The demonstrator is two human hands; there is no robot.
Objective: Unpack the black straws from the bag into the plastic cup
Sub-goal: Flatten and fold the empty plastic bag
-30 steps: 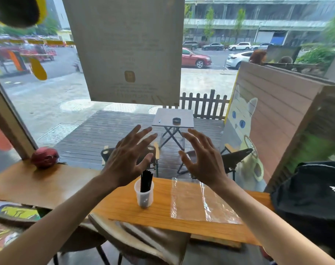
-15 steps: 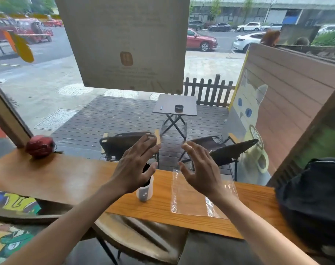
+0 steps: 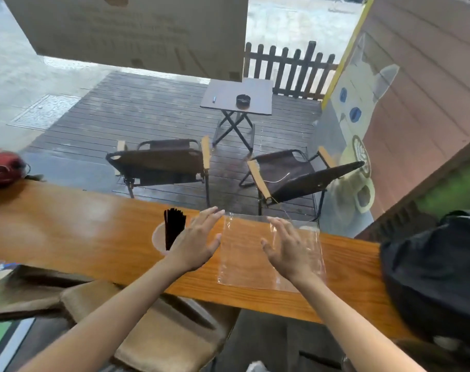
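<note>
A clear plastic cup [image 3: 158, 237] stands on the wooden counter [image 3: 75, 229] with a bundle of black straws [image 3: 174, 226] upright in it. To its right a flat, clear plastic bag [image 3: 244, 253] lies on the counter, with no straws visible in it. My left hand [image 3: 199, 240] hovers with fingers spread between the cup and the bag, covering part of the cup. Fingers apart, my right hand [image 3: 287, 248] hovers over the bag's right half. Neither hand holds anything.
A black backpack [image 3: 432, 267] sits at the counter's right end and a red object [image 3: 3, 165] at its far left. A padded stool [image 3: 158, 326] stands below the counter's near edge. A window pane lies just beyond the counter.
Both hands have dropped lower toward the counter and the view has tilted down. The cup, straws and bag have stayed in place.
</note>
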